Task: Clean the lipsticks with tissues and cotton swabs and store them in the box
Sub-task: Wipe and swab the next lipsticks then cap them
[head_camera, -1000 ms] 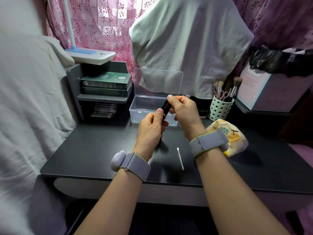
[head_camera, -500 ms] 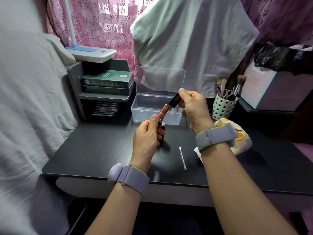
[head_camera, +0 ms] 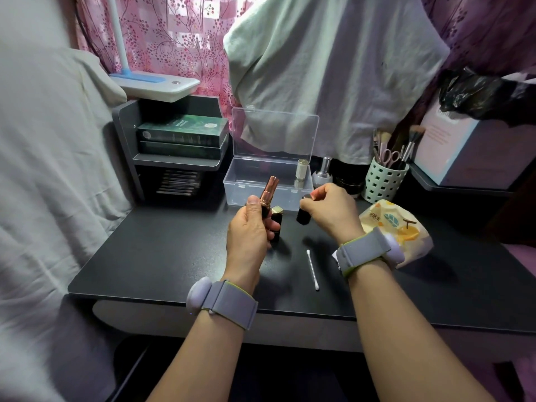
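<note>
The left hand [head_camera: 251, 227] grips an uncapped lipstick [head_camera: 268, 190] upright, its rose-gold tube pointing up. The right hand [head_camera: 333, 211] pinches the black cap [head_camera: 303, 214] just beside it. A second lipstick [head_camera: 276, 221] stands behind the left hand. The clear box [head_camera: 266, 184] sits open near the desk's back edge, a cotton swab [head_camera: 312, 269] near the front edge, a tissue pack [head_camera: 397, 227] toward the right.

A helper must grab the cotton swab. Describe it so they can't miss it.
On the black desk, look just inside the front edge, between the person's two forearms. The cotton swab lies flat there alone, a thin white stick with tufted ends, unlike the stubby dark lipsticks standing farther back.
</note>
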Motion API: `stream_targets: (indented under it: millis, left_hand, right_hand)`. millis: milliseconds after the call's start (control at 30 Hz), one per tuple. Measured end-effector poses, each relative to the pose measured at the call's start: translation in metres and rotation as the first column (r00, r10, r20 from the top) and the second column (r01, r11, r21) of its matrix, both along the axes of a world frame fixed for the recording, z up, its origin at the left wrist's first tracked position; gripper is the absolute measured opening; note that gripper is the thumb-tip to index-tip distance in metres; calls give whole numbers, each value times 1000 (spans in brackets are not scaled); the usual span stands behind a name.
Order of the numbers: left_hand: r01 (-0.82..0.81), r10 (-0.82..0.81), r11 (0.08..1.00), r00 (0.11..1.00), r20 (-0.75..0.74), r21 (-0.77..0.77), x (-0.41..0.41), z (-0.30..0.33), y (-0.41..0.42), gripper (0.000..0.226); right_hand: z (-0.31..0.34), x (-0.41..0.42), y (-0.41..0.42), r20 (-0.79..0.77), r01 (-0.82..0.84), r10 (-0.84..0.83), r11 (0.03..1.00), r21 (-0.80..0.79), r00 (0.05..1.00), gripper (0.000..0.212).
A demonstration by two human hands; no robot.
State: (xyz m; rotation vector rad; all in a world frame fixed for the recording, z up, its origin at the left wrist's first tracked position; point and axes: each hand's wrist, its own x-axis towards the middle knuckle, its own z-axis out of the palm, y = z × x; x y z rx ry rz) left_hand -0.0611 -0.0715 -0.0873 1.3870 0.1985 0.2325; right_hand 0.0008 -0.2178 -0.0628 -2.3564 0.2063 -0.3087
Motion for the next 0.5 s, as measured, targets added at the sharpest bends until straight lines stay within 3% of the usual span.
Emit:
stream_targets:
  millis: [200,500]
  left_hand:
    - [-5,4,1000,998,-55,-5,1,-2,1,50]
    - [13,-13,1000,997,-75,-8,0,-5,-1,42]
  right_hand:
    - [-14,-1,-3,-100,-62,54,995,-78,994,13]
    - [-21,-8,-5,-120,-55,43,993,-102,992,15]
